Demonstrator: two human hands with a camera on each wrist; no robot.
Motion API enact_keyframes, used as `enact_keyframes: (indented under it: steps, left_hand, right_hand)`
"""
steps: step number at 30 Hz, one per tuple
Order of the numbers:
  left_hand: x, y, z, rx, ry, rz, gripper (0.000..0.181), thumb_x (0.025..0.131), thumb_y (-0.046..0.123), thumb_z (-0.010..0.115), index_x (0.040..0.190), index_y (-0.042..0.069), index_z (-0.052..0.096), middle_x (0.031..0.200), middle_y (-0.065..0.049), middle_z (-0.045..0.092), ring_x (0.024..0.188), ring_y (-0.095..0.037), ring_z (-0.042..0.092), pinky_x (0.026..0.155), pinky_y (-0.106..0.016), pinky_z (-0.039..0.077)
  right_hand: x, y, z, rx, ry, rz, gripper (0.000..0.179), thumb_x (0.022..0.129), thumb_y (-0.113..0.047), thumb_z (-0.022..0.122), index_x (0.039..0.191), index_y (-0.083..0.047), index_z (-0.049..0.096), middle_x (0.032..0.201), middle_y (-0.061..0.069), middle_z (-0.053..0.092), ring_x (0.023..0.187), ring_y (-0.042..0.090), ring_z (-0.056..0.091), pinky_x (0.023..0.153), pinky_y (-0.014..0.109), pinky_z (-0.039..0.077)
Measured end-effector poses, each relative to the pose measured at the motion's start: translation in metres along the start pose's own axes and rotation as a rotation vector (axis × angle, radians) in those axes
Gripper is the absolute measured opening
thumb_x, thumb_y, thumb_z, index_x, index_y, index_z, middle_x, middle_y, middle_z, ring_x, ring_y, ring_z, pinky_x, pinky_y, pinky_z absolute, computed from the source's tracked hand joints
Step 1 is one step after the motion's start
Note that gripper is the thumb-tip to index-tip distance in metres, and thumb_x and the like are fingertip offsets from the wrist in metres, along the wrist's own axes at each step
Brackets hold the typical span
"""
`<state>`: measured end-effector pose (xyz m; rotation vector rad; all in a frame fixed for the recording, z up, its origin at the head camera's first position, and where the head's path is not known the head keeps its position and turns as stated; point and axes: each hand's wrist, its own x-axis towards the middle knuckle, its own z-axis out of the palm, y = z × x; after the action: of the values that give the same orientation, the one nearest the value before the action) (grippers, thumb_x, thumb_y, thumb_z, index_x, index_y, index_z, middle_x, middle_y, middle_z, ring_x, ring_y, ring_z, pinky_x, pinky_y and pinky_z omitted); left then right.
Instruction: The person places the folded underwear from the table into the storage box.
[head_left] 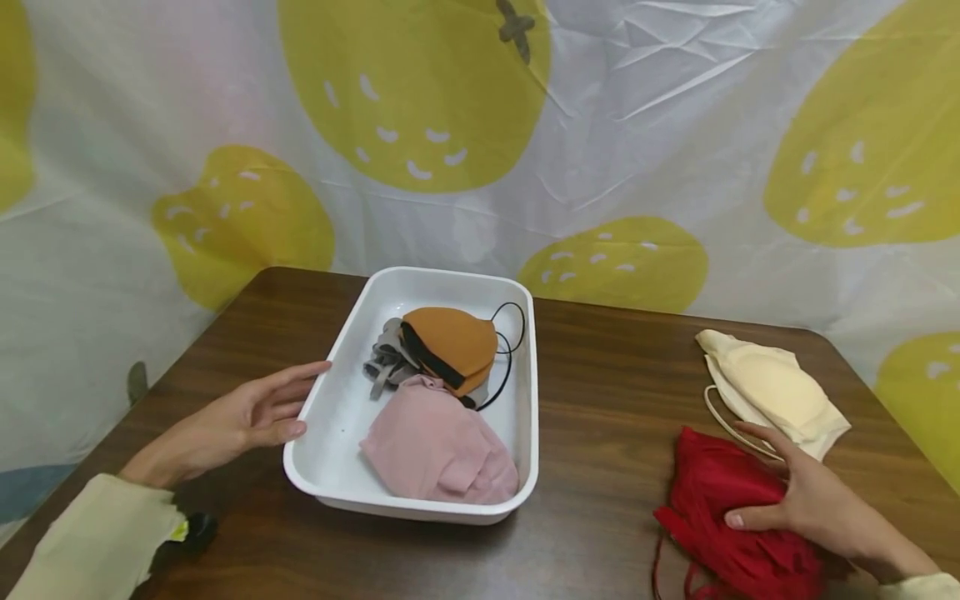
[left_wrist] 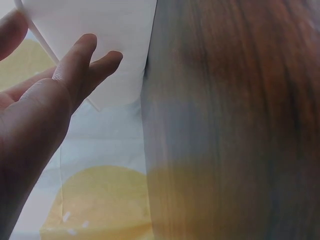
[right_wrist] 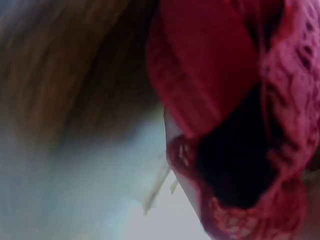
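Note:
A white plastic basin (head_left: 535,417) stands on the table, and my left hand (head_left: 232,421) touches its left rim with fairly straight fingers. In the left wrist view that hand (left_wrist: 42,110) lies against the basin's white side (left_wrist: 120,25). At the right my right hand (head_left: 817,504) grips a folded red bra (head_left: 716,475), thumb on the near side. Close up in the right wrist view, the red bra (right_wrist: 205,60) shows lace trim and covers most of the fingers. Beyond it lies a cream bra (head_left: 780,387) with a thin strap.
Inside the basin lie a folded pink bra (head_left: 431,437), an orange-brown garment with black edging (head_left: 453,342) and a grey strappy piece (head_left: 388,354). Behind the brown wooden table (head_left: 607,375) hangs a white curtain (head_left: 465,225) with yellow fruit prints.

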<state>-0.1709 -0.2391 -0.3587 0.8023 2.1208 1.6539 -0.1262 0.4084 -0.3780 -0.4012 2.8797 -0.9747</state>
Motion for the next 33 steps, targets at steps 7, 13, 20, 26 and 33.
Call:
enact_keyframes:
  steps: [7, 13, 20, 26, 33]
  left_hand:
    - [0.001, 0.001, 0.000, -0.004, -0.001, -0.004, 0.069, 0.100, 0.002, 0.056, 0.158, 0.000, 0.020, 0.155, -0.036, 0.030, 0.130, 0.002, 0.054, 0.097, -0.023, 0.054]
    - [0.001, 0.002, 0.000, -0.010, -0.001, -0.006, 0.069, 0.100, 0.001, 0.056, 0.158, 0.000, 0.019, 0.155, -0.035, 0.032, 0.130, 0.001, 0.054, 0.097, -0.023, 0.054]
    - [0.000, 0.000, 0.000, 0.008, 0.004, 0.008, 0.069, 0.100, 0.001, 0.056, 0.158, 0.000, 0.019, 0.155, -0.031, 0.034, 0.131, 0.002, 0.053, 0.097, -0.022, 0.054]
    - [0.000, -0.001, 0.000, 0.000, 0.003, 0.003, 0.069, 0.100, 0.001, 0.056, 0.159, 0.000, 0.019, 0.155, -0.029, 0.034, 0.131, 0.001, 0.054, 0.097, -0.023, 0.055]
    - [-0.001, -0.001, -0.001, -0.010, -0.012, 0.022, 0.068, 0.101, 0.000, 0.054, 0.159, 0.001, 0.018, 0.155, -0.010, 0.043, 0.132, 0.001, 0.053, 0.099, -0.023, 0.053]
  right_hand:
    - [-0.005, 0.009, -0.006, 0.363, -0.130, 0.049, 0.088, 0.090, 0.002, 0.069, 0.157, -0.028, 0.021, 0.126, -0.022, 0.062, 0.105, -0.004, 0.064, 0.079, 0.023, 0.057]
    - [-0.007, 0.011, -0.011, 0.682, -0.231, -0.011, 0.083, 0.096, 0.012, 0.052, 0.162, -0.021, 0.015, 0.142, -0.023, 0.051, 0.114, 0.005, 0.066, 0.082, 0.040, 0.062]
    - [-0.004, 0.015, -0.015, 0.927, -0.322, -0.056, 0.068, 0.099, 0.016, 0.039, 0.155, -0.025, 0.039, 0.139, -0.013, 0.059, 0.113, 0.015, 0.069, 0.084, 0.040, 0.062]
    - [-0.005, 0.014, -0.012, 0.962, -0.254, -0.037, 0.064, 0.099, 0.016, 0.039, 0.144, -0.028, 0.052, 0.127, -0.010, 0.066, 0.102, 0.021, 0.073, 0.074, 0.045, 0.062]
    - [-0.007, 0.008, -0.009, 0.946, -0.119, -0.052, 0.059, 0.098, 0.017, 0.040, 0.139, -0.023, 0.055, 0.121, -0.008, 0.065, 0.099, 0.016, 0.073, 0.071, 0.040, 0.063]
